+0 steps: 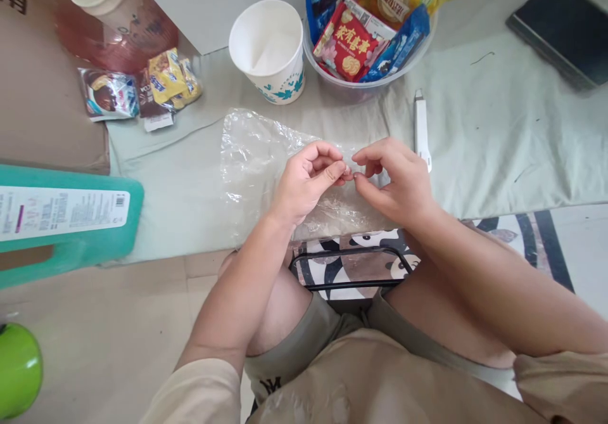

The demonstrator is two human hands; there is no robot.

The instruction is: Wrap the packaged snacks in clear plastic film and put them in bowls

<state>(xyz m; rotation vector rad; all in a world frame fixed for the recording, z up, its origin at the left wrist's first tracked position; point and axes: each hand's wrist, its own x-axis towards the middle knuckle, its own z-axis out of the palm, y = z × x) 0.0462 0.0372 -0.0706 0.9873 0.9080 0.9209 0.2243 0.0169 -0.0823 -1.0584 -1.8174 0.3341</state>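
A clear plastic bag lies flat on a pale green cloth. My left hand and my right hand meet over the bag's right part. Both pinch its thin plastic between thumb and fingertips, with the fingers curled. The fingertips almost touch each other. The bag looks empty, though the part under my hands is hidden.
Behind the bag stand a white paper cup and a clear bowl of snack packets. A white pen-like tool lies to the right, loose snack packets far left, a teal box at the left, a dark notebook far right.
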